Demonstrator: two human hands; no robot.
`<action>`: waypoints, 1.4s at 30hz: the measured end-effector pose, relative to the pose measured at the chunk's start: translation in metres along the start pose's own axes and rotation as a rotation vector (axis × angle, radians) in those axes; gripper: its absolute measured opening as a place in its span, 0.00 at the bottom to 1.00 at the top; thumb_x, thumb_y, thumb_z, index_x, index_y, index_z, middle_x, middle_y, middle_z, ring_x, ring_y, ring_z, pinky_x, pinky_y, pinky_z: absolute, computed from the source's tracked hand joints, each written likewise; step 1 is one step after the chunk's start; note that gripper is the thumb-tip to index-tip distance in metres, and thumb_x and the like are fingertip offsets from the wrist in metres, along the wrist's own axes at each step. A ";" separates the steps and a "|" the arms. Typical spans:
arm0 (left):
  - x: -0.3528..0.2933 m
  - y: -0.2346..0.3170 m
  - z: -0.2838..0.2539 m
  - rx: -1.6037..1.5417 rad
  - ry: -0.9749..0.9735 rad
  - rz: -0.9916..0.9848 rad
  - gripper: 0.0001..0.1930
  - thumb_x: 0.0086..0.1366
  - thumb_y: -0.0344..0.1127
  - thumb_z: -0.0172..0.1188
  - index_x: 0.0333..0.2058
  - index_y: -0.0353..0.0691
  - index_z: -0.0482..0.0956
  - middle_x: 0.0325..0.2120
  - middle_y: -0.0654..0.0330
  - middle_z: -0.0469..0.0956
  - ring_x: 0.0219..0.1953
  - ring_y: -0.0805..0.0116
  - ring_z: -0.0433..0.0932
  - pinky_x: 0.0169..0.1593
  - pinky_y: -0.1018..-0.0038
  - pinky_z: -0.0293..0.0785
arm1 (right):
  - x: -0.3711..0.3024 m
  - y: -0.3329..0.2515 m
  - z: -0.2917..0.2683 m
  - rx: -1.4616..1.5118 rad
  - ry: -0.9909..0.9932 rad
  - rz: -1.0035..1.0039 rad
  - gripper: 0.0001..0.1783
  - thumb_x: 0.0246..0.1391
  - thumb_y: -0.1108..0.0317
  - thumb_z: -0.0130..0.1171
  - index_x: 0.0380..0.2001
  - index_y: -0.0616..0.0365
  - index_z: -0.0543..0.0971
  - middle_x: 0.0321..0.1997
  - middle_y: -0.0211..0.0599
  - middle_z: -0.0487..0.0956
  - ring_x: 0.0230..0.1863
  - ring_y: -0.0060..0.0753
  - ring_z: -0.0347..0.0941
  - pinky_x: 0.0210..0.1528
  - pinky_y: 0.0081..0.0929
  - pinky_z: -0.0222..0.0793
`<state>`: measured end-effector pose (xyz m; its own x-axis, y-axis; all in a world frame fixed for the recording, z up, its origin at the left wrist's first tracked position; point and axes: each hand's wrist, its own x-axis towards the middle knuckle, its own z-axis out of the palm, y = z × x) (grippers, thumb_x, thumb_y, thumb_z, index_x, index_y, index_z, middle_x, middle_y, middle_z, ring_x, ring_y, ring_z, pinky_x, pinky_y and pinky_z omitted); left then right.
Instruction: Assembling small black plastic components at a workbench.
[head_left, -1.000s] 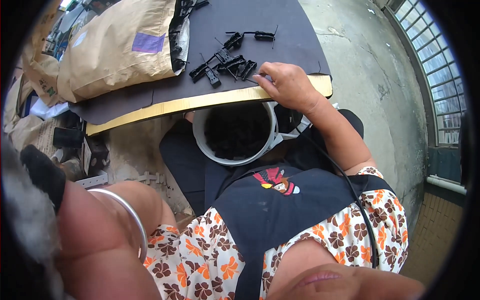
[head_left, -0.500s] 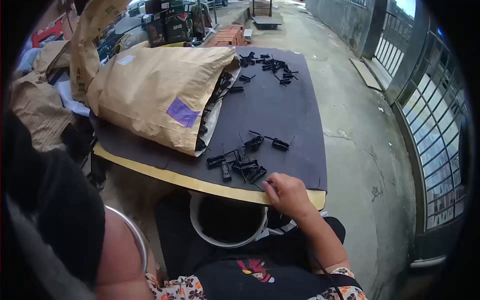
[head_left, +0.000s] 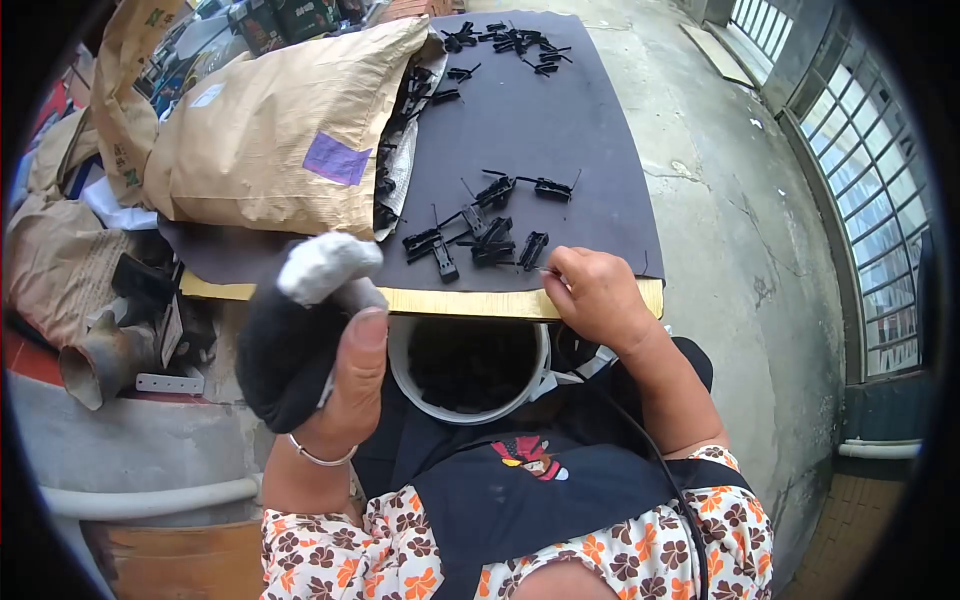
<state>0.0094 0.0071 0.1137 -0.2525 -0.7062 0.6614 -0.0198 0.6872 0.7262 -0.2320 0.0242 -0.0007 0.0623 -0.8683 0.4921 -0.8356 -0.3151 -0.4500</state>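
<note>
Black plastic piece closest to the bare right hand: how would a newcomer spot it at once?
Start at the yellow front edge of the dark grey tabletop. Near it, right of the brown paper sack, lie several black plastic pieces. The slim black plastic piece beside the bare right hand is it; its neighbours lie farther from that hand.

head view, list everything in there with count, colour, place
Paper sack: 1, brown, table's left
Table: 1, dark grey, yellow-edged, centre
Small parts: many overlapping, black, table and sack mouth
Bucket: 1, white, below table edge
Bags and boxes: several, mixed colours, left
Floor: 1, grey, right
Barred panels: 2+, dark, right
Pipes: 2, white, lower left, lower right
Cable: 1, black, along apron
Apron: 1, dark, lower centre
Shirt: 1, white floral, bottom
Bracelet: 1, silver, left wrist
Left hand: 1, black-and-white covering, left of bucket
Right hand: 1, bare, table's near edge
</note>
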 end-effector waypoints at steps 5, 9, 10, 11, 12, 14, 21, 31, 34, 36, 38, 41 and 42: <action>-0.053 -0.053 0.030 0.396 -0.317 -0.244 0.15 0.59 0.31 0.59 0.45 0.37 0.75 0.33 0.55 0.77 0.30 0.68 0.75 0.36 0.75 0.70 | 0.001 -0.024 -0.015 0.015 -0.032 -0.115 0.08 0.44 0.73 0.58 0.20 0.59 0.68 0.18 0.40 0.70 0.21 0.46 0.70 0.23 0.37 0.66; -0.055 -0.081 0.046 0.328 -0.235 -0.342 0.17 0.59 0.34 0.60 0.46 0.35 0.74 0.36 0.51 0.78 0.35 0.60 0.78 0.41 0.69 0.71 | 0.003 -0.027 -0.010 0.075 -0.052 -0.285 0.08 0.42 0.73 0.59 0.21 0.58 0.68 0.17 0.38 0.69 0.20 0.44 0.70 0.22 0.35 0.65; -0.054 -0.082 0.049 0.303 -0.232 -0.381 0.18 0.59 0.35 0.60 0.47 0.34 0.74 0.36 0.50 0.78 0.36 0.60 0.78 0.42 0.70 0.72 | 0.002 -0.025 -0.008 0.088 -0.064 -0.349 0.08 0.41 0.74 0.59 0.21 0.58 0.68 0.17 0.37 0.68 0.20 0.43 0.69 0.22 0.35 0.65; -0.052 -0.083 0.051 0.279 -0.229 -0.421 0.19 0.59 0.36 0.60 0.47 0.34 0.74 0.36 0.50 0.79 0.36 0.60 0.78 0.43 0.70 0.72 | 0.001 -0.023 -0.007 0.102 -0.076 -0.414 0.09 0.41 0.74 0.59 0.21 0.57 0.68 0.17 0.36 0.67 0.20 0.42 0.69 0.22 0.35 0.65; -0.050 -0.083 0.051 0.262 -0.248 -0.426 0.20 0.59 0.36 0.60 0.48 0.33 0.73 0.35 0.50 0.79 0.36 0.60 0.79 0.43 0.71 0.72 | 0.001 -0.024 -0.006 0.132 -0.072 -0.454 0.08 0.40 0.74 0.60 0.21 0.57 0.68 0.17 0.35 0.66 0.20 0.41 0.69 0.22 0.34 0.65; -0.053 -0.089 0.052 0.187 -0.270 -0.452 0.20 0.59 0.36 0.60 0.48 0.32 0.73 0.35 0.50 0.79 0.36 0.60 0.79 0.43 0.71 0.72 | 0.002 -0.025 -0.003 0.170 -0.087 -0.486 0.08 0.40 0.75 0.60 0.22 0.57 0.69 0.17 0.35 0.67 0.20 0.41 0.69 0.22 0.34 0.65; -0.054 -0.067 0.053 -0.236 -0.304 -0.681 0.18 0.63 0.29 0.53 0.51 0.33 0.70 0.28 0.61 0.79 0.25 0.78 0.74 0.31 0.81 0.71 | 0.000 -0.029 0.004 0.557 -0.080 -0.255 0.07 0.46 0.72 0.61 0.22 0.59 0.72 0.17 0.39 0.70 0.18 0.40 0.68 0.21 0.30 0.62; -0.061 -0.062 0.054 -0.054 -0.221 -0.333 0.19 0.61 0.25 0.56 0.52 0.31 0.70 0.29 0.63 0.78 0.22 0.83 0.70 0.27 0.84 0.68 | -0.001 -0.039 0.005 0.980 -0.264 0.154 0.14 0.59 0.63 0.53 0.24 0.62 0.71 0.19 0.27 0.67 0.22 0.18 0.60 0.24 0.22 0.59; -0.063 -0.066 0.052 -0.201 -0.193 -0.537 0.17 0.61 0.25 0.57 0.49 0.31 0.72 0.29 0.63 0.78 0.23 0.83 0.70 0.28 0.85 0.69 | -0.003 -0.040 0.001 0.761 -0.197 0.035 0.13 0.60 0.64 0.51 0.27 0.63 0.71 0.20 0.38 0.70 0.22 0.29 0.65 0.26 0.26 0.62; -0.059 -0.060 0.053 -0.071 -0.218 -0.457 0.16 0.60 0.25 0.56 0.48 0.31 0.72 0.30 0.61 0.79 0.25 0.80 0.72 0.31 0.82 0.70 | -0.001 -0.036 0.008 0.704 -0.172 -0.010 0.12 0.60 0.65 0.50 0.27 0.63 0.71 0.21 0.42 0.71 0.21 0.35 0.66 0.26 0.28 0.63; -0.060 -0.060 0.055 0.053 -0.245 -0.376 0.16 0.60 0.26 0.56 0.47 0.31 0.73 0.32 0.59 0.79 0.26 0.76 0.74 0.33 0.79 0.72 | -0.001 -0.037 0.010 0.644 -0.147 -0.049 0.12 0.59 0.66 0.50 0.26 0.64 0.71 0.21 0.46 0.71 0.21 0.40 0.67 0.27 0.30 0.64; -0.064 -0.069 0.059 0.260 -0.247 -0.267 0.16 0.59 0.26 0.56 0.47 0.31 0.74 0.36 0.53 0.79 0.33 0.65 0.78 0.41 0.72 0.73 | 0.000 -0.039 0.013 0.658 -0.176 0.066 0.12 0.59 0.66 0.50 0.25 0.63 0.72 0.20 0.47 0.71 0.21 0.41 0.67 0.26 0.30 0.64; -0.062 -0.067 0.061 0.337 -0.240 -0.202 0.16 0.59 0.27 0.56 0.47 0.31 0.74 0.38 0.51 0.78 0.37 0.60 0.77 0.44 0.70 0.72 | 0.000 -0.040 0.019 0.668 -0.138 0.096 0.13 0.59 0.66 0.50 0.25 0.64 0.72 0.19 0.45 0.71 0.20 0.39 0.67 0.26 0.30 0.64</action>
<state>-0.0325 0.0152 0.0122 -0.4275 -0.7998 0.4214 -0.3955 0.5846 0.7084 -0.1885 0.0296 0.0029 0.1112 -0.9310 0.3476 -0.3279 -0.3646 -0.8715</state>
